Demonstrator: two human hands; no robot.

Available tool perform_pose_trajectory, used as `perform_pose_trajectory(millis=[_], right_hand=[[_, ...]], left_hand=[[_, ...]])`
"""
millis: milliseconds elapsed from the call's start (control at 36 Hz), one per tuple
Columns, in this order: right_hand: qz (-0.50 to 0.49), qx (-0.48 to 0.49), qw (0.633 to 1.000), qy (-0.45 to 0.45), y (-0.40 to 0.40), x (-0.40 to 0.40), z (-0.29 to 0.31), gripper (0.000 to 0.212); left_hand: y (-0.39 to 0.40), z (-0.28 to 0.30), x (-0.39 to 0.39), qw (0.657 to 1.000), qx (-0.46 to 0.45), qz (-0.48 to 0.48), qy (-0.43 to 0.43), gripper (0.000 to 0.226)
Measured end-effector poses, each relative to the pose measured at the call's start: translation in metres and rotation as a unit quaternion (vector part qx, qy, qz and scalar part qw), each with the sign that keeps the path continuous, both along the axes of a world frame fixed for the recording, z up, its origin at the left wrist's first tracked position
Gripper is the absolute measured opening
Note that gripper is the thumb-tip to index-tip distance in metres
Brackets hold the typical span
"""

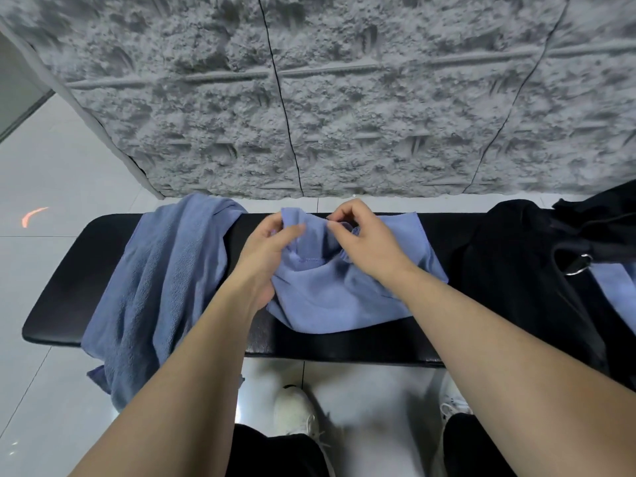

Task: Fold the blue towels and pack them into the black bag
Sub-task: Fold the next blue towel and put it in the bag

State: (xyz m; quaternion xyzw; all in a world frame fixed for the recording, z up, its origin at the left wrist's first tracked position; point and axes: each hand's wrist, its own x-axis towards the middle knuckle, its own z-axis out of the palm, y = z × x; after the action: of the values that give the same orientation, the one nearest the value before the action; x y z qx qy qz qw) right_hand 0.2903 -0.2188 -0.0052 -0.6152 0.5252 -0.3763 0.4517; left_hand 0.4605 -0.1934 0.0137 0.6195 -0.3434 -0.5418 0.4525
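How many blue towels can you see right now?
3: one held in both hands mid-bench, one draped over the bench's left end, one strip by the black bag at far right. More may be hidden.

Black padded bench (72, 287) runs 9 to 3 o'clock on pale floor tiles (51, 160). On it: loose blue towel (155, 287) at 9, draped over the near edge; smaller blue towel (330, 297) at centre; black bag (516, 270) at 3, blue cloth (616, 287) beside it.

Even, soft indoor light; wide-angle bending at edges; hands (306, 246) perhaps slightly motion-blurred.
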Motion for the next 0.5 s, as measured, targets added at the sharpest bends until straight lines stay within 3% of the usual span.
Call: perform_pose_trajectory(millis=[139,250,361,500], right_hand=[[-0.078,0.040,0.995,0.049,-0.009,-0.013,-0.003,0.020],[-0.079,0.086,0.985,0.128,-0.011,-0.024,-0.010,0.030],[-0.047,0.101,0.971,0.213,-0.013,-0.030,-0.018,0.035],[-0.106,0.112,0.977,0.149,-0.014,-0.037,-0.009,0.033]], left_hand=[[-0.008,-0.007,0.004,0.992,-0.005,0.103,-0.078,0.034],[-0.008,-0.013,0.004,0.988,0.006,0.119,-0.094,0.032],[-0.012,-0.020,0.004,0.973,-0.002,0.197,-0.120,0.025],[-0.013,-0.022,0.008,0.965,0.020,0.215,-0.147,0.030]])
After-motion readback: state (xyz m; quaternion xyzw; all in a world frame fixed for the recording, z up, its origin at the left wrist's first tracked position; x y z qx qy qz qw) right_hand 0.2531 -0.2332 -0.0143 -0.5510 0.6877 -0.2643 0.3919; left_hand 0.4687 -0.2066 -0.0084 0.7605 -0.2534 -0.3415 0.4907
